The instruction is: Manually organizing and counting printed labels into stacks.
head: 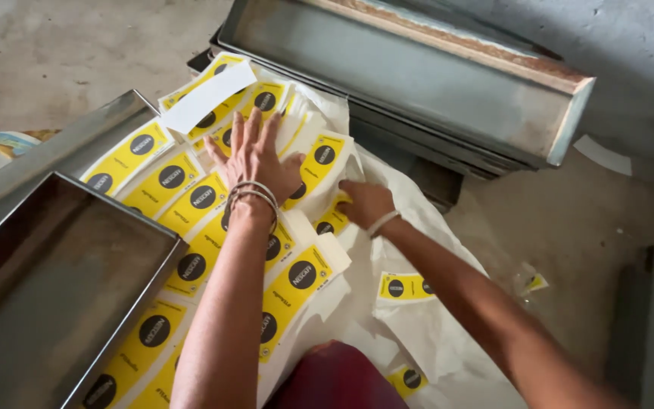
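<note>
L hand (255, 159) fingers spread flat on yellow packets (191, 204); R hand (365, 203) pinches packet edge.

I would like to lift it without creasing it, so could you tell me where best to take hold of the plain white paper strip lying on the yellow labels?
Probably by its upper right end, coming from the right. The plain white paper strip lies loose and tilted atop the yellow printed labels, and that end sticks out, clear of the left hand.

Bare concrete floor (54, 53), daylit
</note>
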